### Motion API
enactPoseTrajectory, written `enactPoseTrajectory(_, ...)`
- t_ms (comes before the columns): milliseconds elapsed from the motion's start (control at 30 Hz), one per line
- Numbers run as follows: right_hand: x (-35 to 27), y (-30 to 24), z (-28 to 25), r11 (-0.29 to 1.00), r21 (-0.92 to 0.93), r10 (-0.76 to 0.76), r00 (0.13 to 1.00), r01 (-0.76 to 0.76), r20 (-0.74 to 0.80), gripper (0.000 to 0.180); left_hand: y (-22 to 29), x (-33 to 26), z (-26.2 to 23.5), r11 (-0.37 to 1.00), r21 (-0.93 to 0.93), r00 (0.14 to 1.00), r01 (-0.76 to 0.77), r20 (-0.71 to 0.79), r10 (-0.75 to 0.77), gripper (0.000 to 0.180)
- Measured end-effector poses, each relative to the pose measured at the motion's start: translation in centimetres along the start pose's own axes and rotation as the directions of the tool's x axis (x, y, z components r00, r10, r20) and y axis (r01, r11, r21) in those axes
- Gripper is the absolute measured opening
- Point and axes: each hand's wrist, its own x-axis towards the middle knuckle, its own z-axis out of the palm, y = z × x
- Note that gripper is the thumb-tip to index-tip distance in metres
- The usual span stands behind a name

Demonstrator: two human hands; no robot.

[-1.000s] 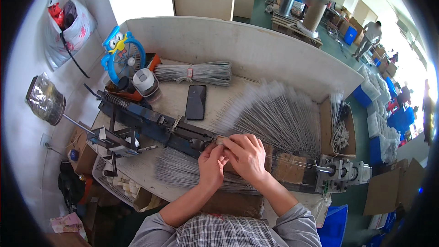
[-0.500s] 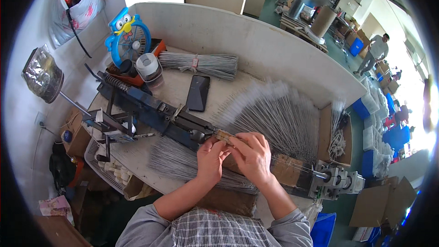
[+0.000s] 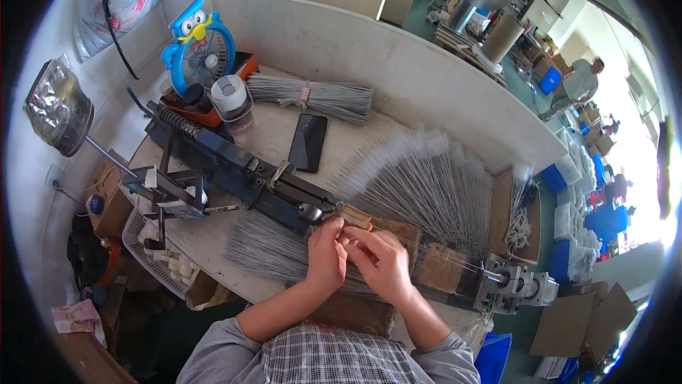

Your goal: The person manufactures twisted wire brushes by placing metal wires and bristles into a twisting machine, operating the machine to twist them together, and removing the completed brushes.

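Observation:
My left hand (image 3: 326,255) and my right hand (image 3: 381,257) meet over the middle of a long dark bench fixture (image 3: 256,196). Both are closed, thumbs and fingertips pinched close together; whatever is between them is too small or hidden to make out. Just beyond the fingertips sits a small tan block (image 3: 355,216) at the end of the fixture's rail. Thin pale strands (image 3: 455,259) stretch from beside my right hand toward a metal clamp assembly (image 3: 513,283) on the right. Grey wire-like rods lie in a fan (image 3: 426,192) beyond my hands and in another pile (image 3: 266,245) to the left.
A tied bundle of rods (image 3: 312,97), a phone (image 3: 307,143), a lidded plastic jar (image 3: 231,98) and a blue toy-shaped fan (image 3: 206,53) stand farther back. A low partition (image 3: 298,25) rims the table. At left are a lamp-like arm (image 3: 60,110) and a basket (image 3: 145,249).
My right hand has drawn back slightly toward me, off the tan block, which now shows more fully. My left hand stays close to its place. A distant person has shifted position.

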Motion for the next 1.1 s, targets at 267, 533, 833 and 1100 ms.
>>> enactPoseTrajectory(267, -1.0, 3.0, 1.7, 0.660, 0.583, 0.312, 0.879, -0.474, 0.361, 0.040, 1.2, -0.9, 0.4, 0.993, 0.036, 0.992, 0.116, 0.043, -0.118, 0.032)
enactPoseTrajectory(533, -1.1, 2.9, 0.8, 0.950, 0.262, 0.158, 0.986, -0.168, 0.061, 0.049, 0.4, -0.4, 1.0, 0.996, 0.046, 0.996, -0.071, 0.055, 0.069, 0.012)
enactPoseTrajectory(833, -0.5, 2.0, -1.4, 0.964, -0.215, -0.189, 0.970, 0.153, -0.153, 0.047, 0.4, -0.7, 1.8, 0.997, 0.032, 0.997, -0.071, -0.003, 0.071, 0.013)
enactPoseTrajectory(1100, 1.9, 2.1, -0.6, 0.845, -0.522, -0.259, 0.942, 0.114, -0.214, 0.048, 0.7, -0.6, 1.5, 0.999, -0.043, 1.000, -0.002, -0.014, 0.001, 0.037)
